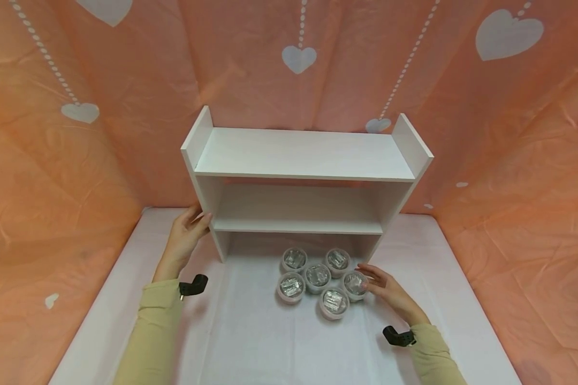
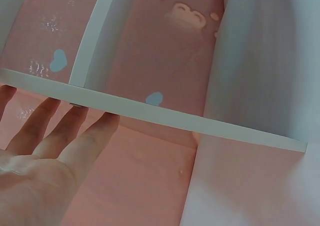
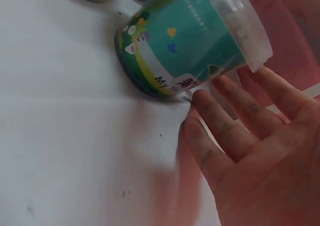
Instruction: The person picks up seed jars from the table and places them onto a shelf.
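A white two-tier shelf (image 1: 298,206) stands on the table. Along the outer face of its left side panel (image 2: 165,117) lie the fingers of my left hand (image 1: 185,238), spread and nearly straight in the left wrist view. Several round plastic jars with clear lids and silvery tops are grouped before the shelf. My right hand (image 1: 390,291) is at the rightmost jar (image 1: 355,283), its fingers and thumb loosely about the jar's right side. In the right wrist view this jar (image 3: 185,41) has a teal printed label, and the fingers look only slightly bent beside it.
The nearest jar (image 1: 334,303) and the left jar (image 1: 291,287) stand close to the others. A white cloth covers the table (image 1: 250,342). An orange-pink curtain (image 1: 250,64) with white hearts hangs behind the shelf and on both sides.
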`<state>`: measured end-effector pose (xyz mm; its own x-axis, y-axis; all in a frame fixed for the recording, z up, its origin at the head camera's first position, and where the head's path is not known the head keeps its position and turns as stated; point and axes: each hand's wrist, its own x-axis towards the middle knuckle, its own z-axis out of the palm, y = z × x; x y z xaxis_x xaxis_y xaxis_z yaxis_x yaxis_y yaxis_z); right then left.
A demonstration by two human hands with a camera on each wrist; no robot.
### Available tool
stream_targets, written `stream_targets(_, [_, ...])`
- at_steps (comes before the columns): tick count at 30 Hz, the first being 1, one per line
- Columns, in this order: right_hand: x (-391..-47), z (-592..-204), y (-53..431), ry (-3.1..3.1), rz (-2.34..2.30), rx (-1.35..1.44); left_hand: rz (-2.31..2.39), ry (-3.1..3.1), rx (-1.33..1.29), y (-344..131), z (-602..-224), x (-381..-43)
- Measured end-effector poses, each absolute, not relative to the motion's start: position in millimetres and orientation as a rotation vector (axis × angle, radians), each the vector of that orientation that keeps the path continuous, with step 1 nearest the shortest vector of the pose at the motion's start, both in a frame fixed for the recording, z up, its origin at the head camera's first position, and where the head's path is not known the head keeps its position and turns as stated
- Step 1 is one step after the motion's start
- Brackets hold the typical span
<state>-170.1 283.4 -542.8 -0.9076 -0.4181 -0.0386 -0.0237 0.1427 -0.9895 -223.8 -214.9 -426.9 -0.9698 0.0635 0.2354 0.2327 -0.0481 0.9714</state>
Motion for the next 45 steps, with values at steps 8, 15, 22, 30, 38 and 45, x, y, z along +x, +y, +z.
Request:
stream_targets(8, [-166.3, -546.1, 281.0, 2.134, -1.802, -0.414, -2.157, -2.098, -0.330, -217.1, -429.2, -222.0])
stream_targets(15, [-162.5, -544.3, 279.7, 2.120, -1.759, -0.445, -2.120, -2.155, -0.291, -218.7, -430.8, -221.0])
stream_targets(22, [-162.2, -543.1, 279.1, 2.087, -1.733, -0.470, -2.131, -2.145, -0.289, -219.1, -431.7, -221.3])
stream_targets(30, [-164.8, -543.9, 278.8, 2.114, -1.709, -0.526, -2.146, -2.133, -0.276, -216.8, -429.0, -223.8])
stream_targets(38, [-163.4, -544.4, 277.4, 2.112, -1.734, -0.536, -2.138, -2.154, -0.277, -216.4, -426.3, -222.5])
stream_targets(45, [-162.1, -545.8, 275.7, 2.126, -1.783, -0.565, -2.132, -2.175, -0.271, -216.5, -425.3, -222.5])
